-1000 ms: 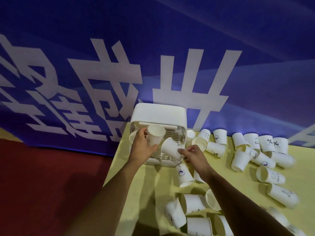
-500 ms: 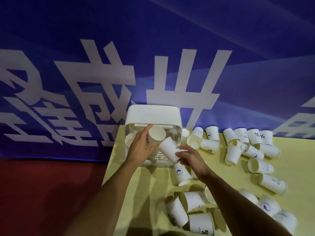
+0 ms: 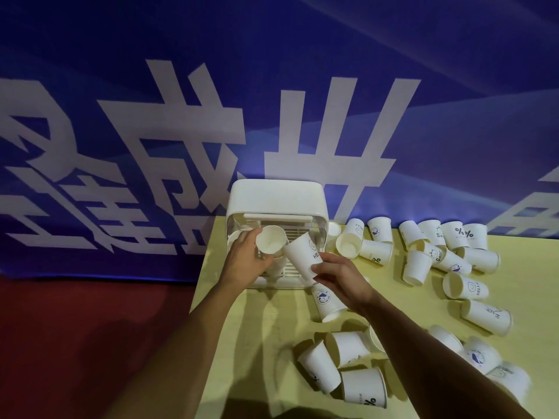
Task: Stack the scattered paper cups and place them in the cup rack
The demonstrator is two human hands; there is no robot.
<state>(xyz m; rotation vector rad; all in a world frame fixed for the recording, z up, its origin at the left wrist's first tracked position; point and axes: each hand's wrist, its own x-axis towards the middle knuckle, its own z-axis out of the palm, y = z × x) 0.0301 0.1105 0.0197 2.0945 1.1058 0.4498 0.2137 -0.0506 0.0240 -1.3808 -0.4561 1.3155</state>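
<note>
Progress is judged early: before the cup rack (image 3: 276, 198), the left hand (image 3: 245, 263) grips an open-mouthed cup (image 3: 270, 244), the right hand (image 3: 343, 275) grips a printed cup (image 3: 302, 257) not yet nested, and many loose cups (image 3: 465, 290) lie on the surface (image 3: 538, 282) right of the rack.

A deep blue banner (image 3: 302, 55) fills the view beyond the left hand (image 3: 245, 261) and the right hand (image 3: 341, 276) and rises well above them. Large white characters (image 3: 187, 140) run across it, cut off at both sides, and paler blue bands slant across its upper and right parts. A pale yellow table (image 3: 529, 282) lies under the hands and stretches away to the right of the right hand. Left of the left hand, below the banner's lower edge, is a dark red floor (image 3: 75, 343), possibly carpet; the dim light makes that hard to tell. A faint bluish glow lines the banner's foot there.
</note>
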